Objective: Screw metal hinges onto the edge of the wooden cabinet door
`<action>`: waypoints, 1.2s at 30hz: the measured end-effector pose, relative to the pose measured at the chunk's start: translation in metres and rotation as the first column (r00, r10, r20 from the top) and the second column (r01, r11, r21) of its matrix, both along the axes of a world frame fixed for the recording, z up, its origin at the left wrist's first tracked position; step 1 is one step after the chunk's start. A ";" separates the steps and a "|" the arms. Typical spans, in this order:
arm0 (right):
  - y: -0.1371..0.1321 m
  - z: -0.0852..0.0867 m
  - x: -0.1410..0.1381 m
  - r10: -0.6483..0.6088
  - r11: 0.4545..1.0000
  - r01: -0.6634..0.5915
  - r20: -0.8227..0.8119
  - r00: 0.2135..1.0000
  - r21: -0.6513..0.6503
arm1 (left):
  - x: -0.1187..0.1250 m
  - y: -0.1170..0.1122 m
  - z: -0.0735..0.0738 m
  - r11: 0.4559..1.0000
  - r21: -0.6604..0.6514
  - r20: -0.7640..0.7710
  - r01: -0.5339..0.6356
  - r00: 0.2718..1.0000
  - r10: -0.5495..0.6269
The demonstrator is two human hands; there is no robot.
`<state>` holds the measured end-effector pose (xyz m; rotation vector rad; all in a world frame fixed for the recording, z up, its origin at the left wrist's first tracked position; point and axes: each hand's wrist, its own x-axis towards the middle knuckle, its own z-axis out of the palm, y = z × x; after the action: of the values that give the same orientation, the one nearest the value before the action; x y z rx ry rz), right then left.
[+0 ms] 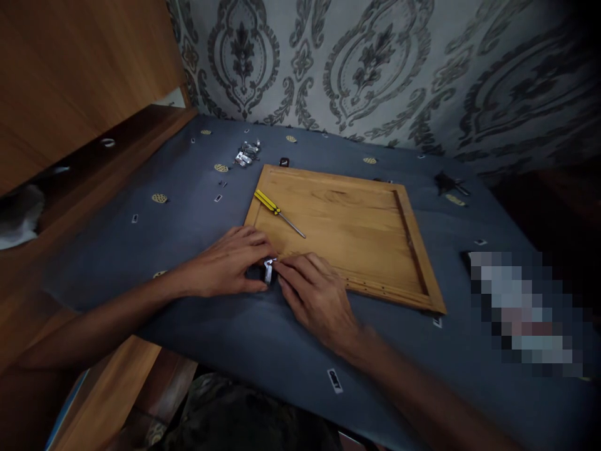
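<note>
A shiny metal cabinet hinge point(268, 270) sits at the near left corner of a wooden cabinet door point(338, 216) lying on the table. My left hand point(232, 260) holds it, with the thumb at its near end and the fingers at its far end. From the other side, my right hand point(317, 291) reaches in with its fingers together and their tips on the hinge. Whether a small screw is pinched there is hidden. Across the door's left part lies a screwdriver point(277, 210) with a yellow and black handle.
Beyond the door, a pile of metal hinges point(247, 153) lies near small screws point(223, 184) and a small dark round item point(284, 162). At the right are a black object point(451, 183) and a blurred-out item point(521, 313). A patterned wall point(310, 62) bounds the back.
</note>
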<state>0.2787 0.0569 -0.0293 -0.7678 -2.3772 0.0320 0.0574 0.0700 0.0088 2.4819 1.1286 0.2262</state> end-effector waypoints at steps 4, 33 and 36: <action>-0.001 -0.002 0.000 -0.022 1.000 0.021 0.085 0.996 0.017 | -0.001 0.001 0.000 1.000 -0.006 -0.004 0.004 1.000 -0.004; -0.004 0.000 -0.002 -0.040 0.999 0.040 0.138 0.990 0.001 | -0.004 -0.001 0.000 0.998 0.003 0.016 -0.057 0.998 0.057; -0.003 -0.002 -0.001 -0.039 0.999 0.041 0.110 0.993 -0.015 | -0.004 0.000 0.000 0.999 -0.015 0.022 -0.040 0.999 0.040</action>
<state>0.2773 0.0534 -0.0313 -0.8450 -2.4675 -0.0061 0.0530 0.0699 0.0085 2.4394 1.1676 0.2554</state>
